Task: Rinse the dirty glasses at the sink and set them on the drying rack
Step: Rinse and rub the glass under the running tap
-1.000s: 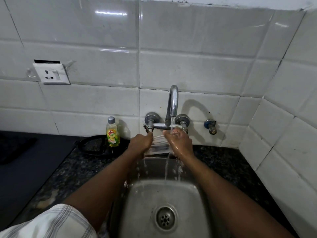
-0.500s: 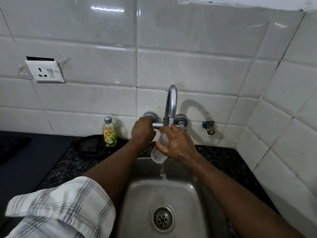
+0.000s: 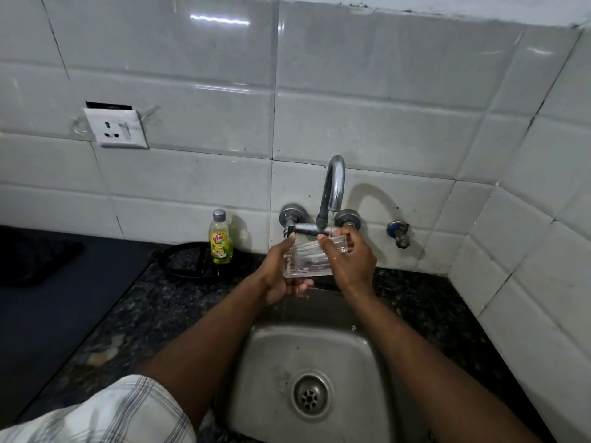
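Note:
A clear ribbed glass [image 3: 307,259] lies tilted on its side under the chrome tap [image 3: 334,190], mouth toward the right. My left hand [image 3: 276,274] cups its base end from below. My right hand [image 3: 351,260] grips the rim end, thumb over the top. A thin stream runs from the spout onto the glass rim, and water drips down into the steel sink [image 3: 265,362]. No drying rack is in view.
A yellow dish-soap bottle [image 3: 220,239] stands against the tiles left of the tap, beside a black round holder [image 3: 179,260]. A dark speckled counter [image 3: 128,321] surrounds the sink. A small valve [image 3: 398,233] sticks out right of the tap; tiled wall closes the right side.
My left hand has left the tap handle and come back under the glass. The glass has swung from hanging mouth-up to lying sideways between both hands.

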